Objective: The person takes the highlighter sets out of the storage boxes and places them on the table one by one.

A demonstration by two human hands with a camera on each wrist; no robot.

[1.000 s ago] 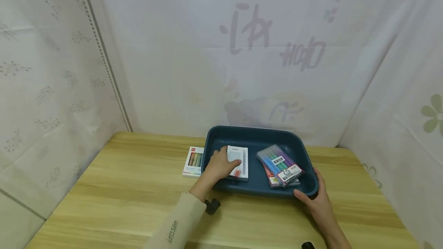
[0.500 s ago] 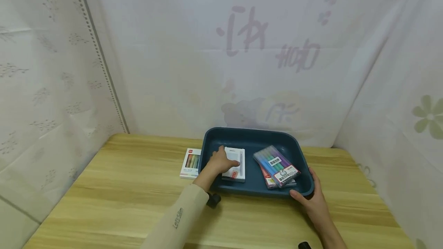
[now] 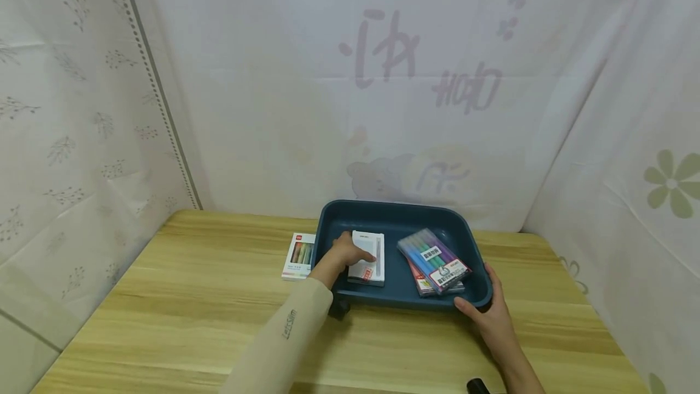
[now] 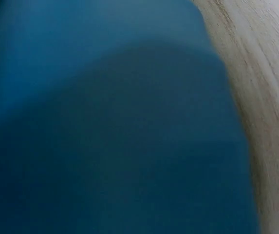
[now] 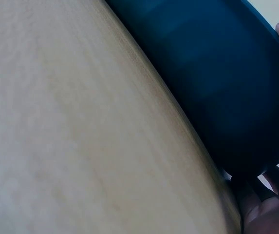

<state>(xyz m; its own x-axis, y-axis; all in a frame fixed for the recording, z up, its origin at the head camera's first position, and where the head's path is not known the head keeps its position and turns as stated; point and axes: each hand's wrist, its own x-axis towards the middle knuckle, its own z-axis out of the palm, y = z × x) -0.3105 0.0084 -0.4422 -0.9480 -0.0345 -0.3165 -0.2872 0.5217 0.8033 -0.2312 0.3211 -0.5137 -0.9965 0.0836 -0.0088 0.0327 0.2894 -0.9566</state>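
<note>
Left hand grips the white box at the tray's left edge; light, stiff card, best pinched by its edges. Right hand clasps the tray's near-right corner.

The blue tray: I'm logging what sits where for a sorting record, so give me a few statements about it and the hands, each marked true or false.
1. The left hand rests on the white box inside the blue tray. True.
2. The right hand holds the tray's near right corner. True.
3. The clear pen pack lies on the table outside the tray. False: it lies inside the tray, on its right side, on top of another pack.
4. The tray's left side is clear of neighbours. False: a small white pen box lies on the wooden table just left of it.
</note>
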